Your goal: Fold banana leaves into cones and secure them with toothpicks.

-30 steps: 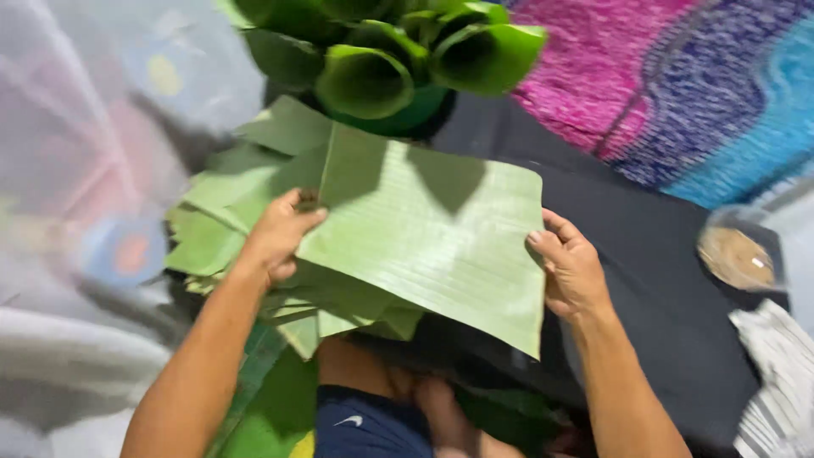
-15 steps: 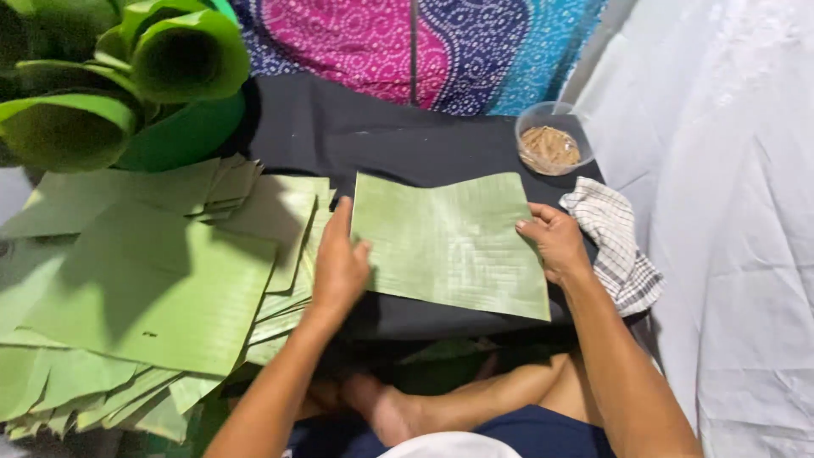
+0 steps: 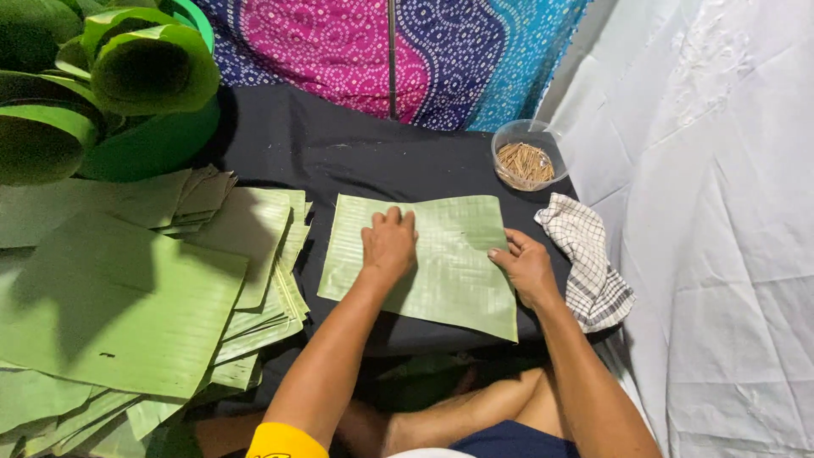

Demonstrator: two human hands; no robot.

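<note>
To your left lay the biggest thing in view, a broad pile of cut banana leaf sheets, fanned out in overlapping layers and running off the bottom edge. A black cloth covered the surface in front of you, and behind it hung a patterned fabric in pink, purple and blue, with white sheeting filling the right side. In the upper left corner stood a green tub packed with rolled banana leaves.

A single rectangular leaf sheet lay flat on the black cloth, just right of the pile and apart from it. Your left hand rested palm down on the sheet's upper middle, fingers extended and close together, gripping nothing, only pressing the leaf flat. Your right hand sat at the sheet's right edge, fingers loosely curled with the tips touching the leaf, nothing clasped in it.

A checked cloth lay crumpled just beside your right hand. Beyond it, near the far right corner of the black cloth, stood a small clear plastic container holding thin wooden sticks.
</note>
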